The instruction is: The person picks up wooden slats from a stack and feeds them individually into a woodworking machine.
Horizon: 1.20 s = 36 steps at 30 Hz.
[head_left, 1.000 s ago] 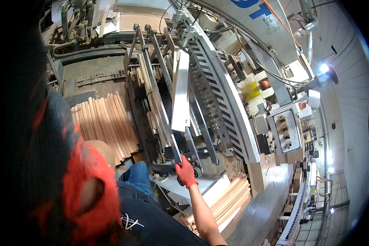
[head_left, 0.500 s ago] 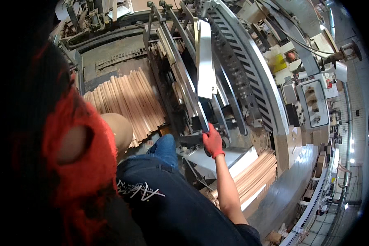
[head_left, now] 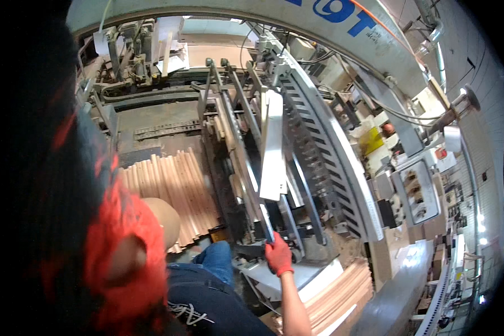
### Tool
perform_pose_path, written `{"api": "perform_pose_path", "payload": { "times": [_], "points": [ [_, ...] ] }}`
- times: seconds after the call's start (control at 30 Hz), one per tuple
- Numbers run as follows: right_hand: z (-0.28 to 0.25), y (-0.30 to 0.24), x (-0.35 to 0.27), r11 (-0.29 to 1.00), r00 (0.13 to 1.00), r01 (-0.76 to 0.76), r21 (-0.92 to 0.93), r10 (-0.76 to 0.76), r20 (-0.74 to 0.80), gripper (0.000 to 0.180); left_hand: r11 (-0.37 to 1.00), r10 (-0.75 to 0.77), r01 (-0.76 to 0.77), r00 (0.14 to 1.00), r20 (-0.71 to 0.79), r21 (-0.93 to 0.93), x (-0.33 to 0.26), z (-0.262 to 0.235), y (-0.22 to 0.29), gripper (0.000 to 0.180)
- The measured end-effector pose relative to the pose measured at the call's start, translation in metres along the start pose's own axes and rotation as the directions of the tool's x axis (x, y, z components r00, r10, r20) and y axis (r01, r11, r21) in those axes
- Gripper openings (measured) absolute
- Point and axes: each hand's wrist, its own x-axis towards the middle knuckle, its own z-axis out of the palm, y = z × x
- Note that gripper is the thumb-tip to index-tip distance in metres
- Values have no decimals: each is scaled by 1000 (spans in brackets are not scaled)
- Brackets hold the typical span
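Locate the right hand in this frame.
Head view, lower centre: the right hand in a red glove grips the near end of a metal rail, right of the wood slats.

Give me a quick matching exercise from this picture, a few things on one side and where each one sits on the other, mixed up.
Things:
1. right hand in a red glove
2. row of wooden slats
3. white metal plate
4. yellow container

Places:
A. right of the machine's ribbed guard
B. left of the metal rails
C. at the rails' near end
D. upright between the rails

Pairs: 1-C, 2-B, 3-D, 4-A
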Motion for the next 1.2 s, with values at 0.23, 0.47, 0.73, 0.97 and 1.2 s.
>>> {"api": "perform_pose_path", "payload": {
  "times": [0.23, 0.47, 0.73, 0.97, 1.2],
  "points": [
    [17, 12, 16, 995, 994, 98, -6, -98, -54, 39, 998, 7, -6, 1000, 11, -64, 29, 10, -25, 29],
    [4, 1, -1, 999, 999, 31, 24, -30, -34, 42, 996, 10, -6, 998, 56, -84, 25, 10, -18, 28],
    [10, -4, 4, 1000, 997, 31, -5, -31, -69, 35, 999, 24, -21, 997, 74, -41, -1, 10, 12, 27],
    [25, 21, -24, 999, 994, 47, -14, -49, -101, 47, 977, -23, 35, 998, 61, -211, 0, 57, -51, 26],
    [72, -14, -34, 976, 938, -70, 206, 135, -321, 33, 894, -34, 99, 987, 155, -437, -8, 120, -90, 25]
  ]
}}
